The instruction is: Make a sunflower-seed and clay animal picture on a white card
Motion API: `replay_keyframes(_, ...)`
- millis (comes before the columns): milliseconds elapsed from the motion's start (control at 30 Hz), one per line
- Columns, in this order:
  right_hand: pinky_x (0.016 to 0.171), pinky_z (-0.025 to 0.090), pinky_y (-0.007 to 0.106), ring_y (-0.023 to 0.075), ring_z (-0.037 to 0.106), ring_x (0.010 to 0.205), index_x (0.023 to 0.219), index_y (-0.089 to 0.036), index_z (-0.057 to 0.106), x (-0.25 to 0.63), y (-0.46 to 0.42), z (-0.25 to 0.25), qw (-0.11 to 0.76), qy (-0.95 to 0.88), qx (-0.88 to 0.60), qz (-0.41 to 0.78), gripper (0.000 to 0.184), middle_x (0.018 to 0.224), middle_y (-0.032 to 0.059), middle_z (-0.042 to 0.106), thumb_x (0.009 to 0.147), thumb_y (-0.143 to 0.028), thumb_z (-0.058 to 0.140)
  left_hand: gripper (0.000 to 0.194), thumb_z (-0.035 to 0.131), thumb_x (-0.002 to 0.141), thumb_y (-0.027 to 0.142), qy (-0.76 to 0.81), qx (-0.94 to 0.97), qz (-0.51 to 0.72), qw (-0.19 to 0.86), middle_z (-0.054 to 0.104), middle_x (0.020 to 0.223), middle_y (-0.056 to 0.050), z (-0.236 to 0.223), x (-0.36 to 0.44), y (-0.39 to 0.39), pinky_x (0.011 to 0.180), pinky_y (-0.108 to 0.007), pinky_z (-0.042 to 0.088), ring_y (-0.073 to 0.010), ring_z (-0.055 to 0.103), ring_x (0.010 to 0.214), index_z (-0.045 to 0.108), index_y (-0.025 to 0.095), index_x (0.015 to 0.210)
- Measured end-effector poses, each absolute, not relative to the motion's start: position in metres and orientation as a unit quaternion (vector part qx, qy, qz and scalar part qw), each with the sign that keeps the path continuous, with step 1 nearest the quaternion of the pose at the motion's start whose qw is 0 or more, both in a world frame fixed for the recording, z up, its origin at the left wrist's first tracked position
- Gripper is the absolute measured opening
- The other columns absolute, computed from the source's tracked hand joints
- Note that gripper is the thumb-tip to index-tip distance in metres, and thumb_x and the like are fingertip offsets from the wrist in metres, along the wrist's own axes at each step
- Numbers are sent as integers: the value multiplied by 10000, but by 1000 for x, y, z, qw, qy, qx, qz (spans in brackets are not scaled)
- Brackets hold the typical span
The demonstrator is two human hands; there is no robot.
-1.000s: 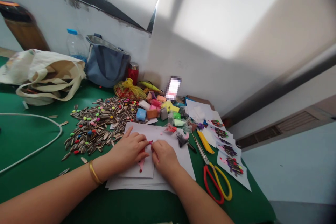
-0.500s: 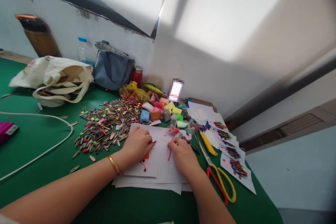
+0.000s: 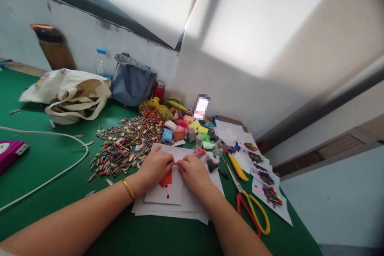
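My left hand (image 3: 156,166) and my right hand (image 3: 193,173) meet fingertip to fingertip over a small white card (image 3: 165,192) that lies on a stack of white paper (image 3: 180,208). On the card sits an orange and pink clay shape (image 3: 167,180), partly under my left hand. Both hands have their fingers curled in a pinch at the shape's upper edge; what is between the fingertips is too small to make out. A gold bangle circles my left wrist.
A heap of sunflower seeds with coloured clay dots (image 3: 126,144) lies to the left. Clay blocks (image 3: 180,128) sit behind the paper. Red and yellow scissors (image 3: 250,208), a yellow knife (image 3: 238,167) and finished cards (image 3: 267,190) lie right. Bags (image 3: 75,92), a white cable (image 3: 45,176) and a pink object (image 3: 10,152) lie left.
My right hand went out to the right with a pink strip half a second ago, then came back to meet my left hand over the card. The view has shifted right.
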State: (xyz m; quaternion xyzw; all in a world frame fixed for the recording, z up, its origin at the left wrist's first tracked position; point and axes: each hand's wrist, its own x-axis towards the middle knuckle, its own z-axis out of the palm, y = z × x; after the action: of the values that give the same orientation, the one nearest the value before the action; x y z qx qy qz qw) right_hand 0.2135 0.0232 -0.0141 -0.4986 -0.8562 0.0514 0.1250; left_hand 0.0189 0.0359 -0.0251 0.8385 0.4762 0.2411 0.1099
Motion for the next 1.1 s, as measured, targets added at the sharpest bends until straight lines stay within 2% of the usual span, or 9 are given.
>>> replay_keyframes(100, 806, 446, 295, 195, 591, 920, 960, -218, 736, 213, 24, -25, 164, -850, -497, 60, 123, 956, 50, 672, 898, -175, 638, 144, 585, 892, 236, 470, 838, 253, 110, 738, 763, -15, -24, 15, 35, 1084, -484, 337, -188, 661, 730, 708, 199, 825)
replay_keyframes(200, 781, 445, 296, 195, 588, 898, 911, -207, 730, 214, 23, -28, 179, -851, -490, 60, 102, 932, 48, 672, 893, -162, 639, 128, 602, 868, 185, 465, 835, 271, 114, 753, 858, -23, -26, 13, 35, 1044, -452, 384, -198, 670, 796, 703, 203, 944)
replay_keyframes(300, 792, 453, 309, 204, 582, 906, 986, -206, 717, 216, 23, -30, 194, -855, -478, 56, 151, 946, 58, 670, 917, -157, 591, 218, 581, 875, 153, 444, 842, 282, 121, 752, 967, -43, -29, 13, 35, 1033, -434, 397, -204, 677, 881, 696, 205, 1053)
replay_keyframes(433, 845, 468, 329, 216, 575, 962, 1155, -198, 675, 219, 24, -33, 213, -860, -458, 66, 282, 1011, 74, 668, 925, -116, 535, 197, 556, 892, 146, 425, 852, 282, 121, 744, 922, -35, -30, 13, 37, 984, -411, 426, -203, 672, 877, 718, 211, 981)
replay_keyframes(600, 875, 480, 340, 220, 576, 989, 1185, -178, 663, 220, 26, -35, 216, -855, -464, 81, 291, 1030, 89, 663, 941, -132, 513, 153, 571, 891, 191, 450, 840, 278, 120, 744, 876, -37, -26, 12, 39, 856, -372, 472, -215, 655, 837, 716, 202, 938)
replay_keyframes(800, 887, 482, 356, 230, 581, 1003, 1194, -182, 654, 216, 25, -30, 222, -845, -475, 106, 300, 1044, 94, 666, 898, -166, 608, 152, 558, 875, 194, 459, 826, 293, 144, 738, 888, -31, -24, 13, 39, 864, -354, 481, -207, 651, 862, 704, 211, 915)
replay_keyframes(1000, 820, 499, 312, 184, 644, 911, 1163, -221, 652, 209, 21, -25, 345, -777, -463, 251, 286, 1030, 45, 712, 878, -199, 638, 169, 537, 890, 236, 420, 821, 322, 213, 745, 942, -10, -18, 17, 31, 1061, -430, 406, -189, 670, 892, 690, 235, 962)
replay_keyframes(1100, 774, 486, 289, 166, 649, 856, 1073, -234, 683, 208, 19, -23, 370, -754, -459, 289, 208, 967, 17, 722, 876, -191, 631, 155, 529, 895, 259, 423, 806, 339, 237, 734, 926, -7, -14, 19, 27, 1078, -437, 399, -183, 666, 883, 668, 224, 955)
